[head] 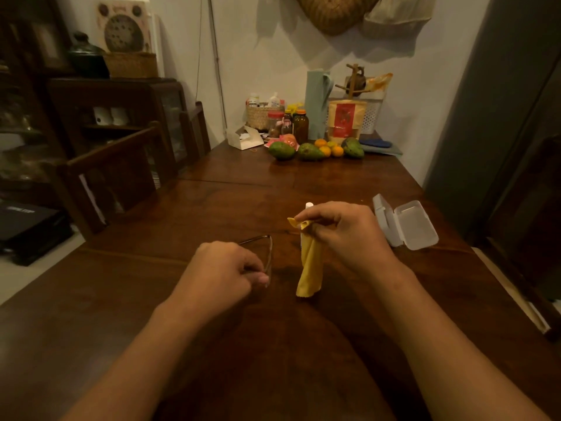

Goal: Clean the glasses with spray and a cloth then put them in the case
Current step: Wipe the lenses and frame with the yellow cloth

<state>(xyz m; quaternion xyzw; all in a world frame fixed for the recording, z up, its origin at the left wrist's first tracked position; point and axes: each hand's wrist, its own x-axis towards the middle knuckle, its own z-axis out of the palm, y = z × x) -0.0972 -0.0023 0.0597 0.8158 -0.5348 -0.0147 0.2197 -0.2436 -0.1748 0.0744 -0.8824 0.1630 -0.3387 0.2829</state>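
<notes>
My left hand is closed on thin-framed glasses, whose frame and one arm stick out past my fingers just above the dark wooden table. My right hand pinches a yellow cloth by one corner, so it hangs down to the tabletop. Behind the cloth stands a small white spray bottle; only its cap and a strip of its side show. A white glasses case lies open to the right of my right hand.
At the table's far end lie avocados and oranges, with jars, a woven basket, a red-and-tan pouch and a small white box. Wooden chairs stand along the left side.
</notes>
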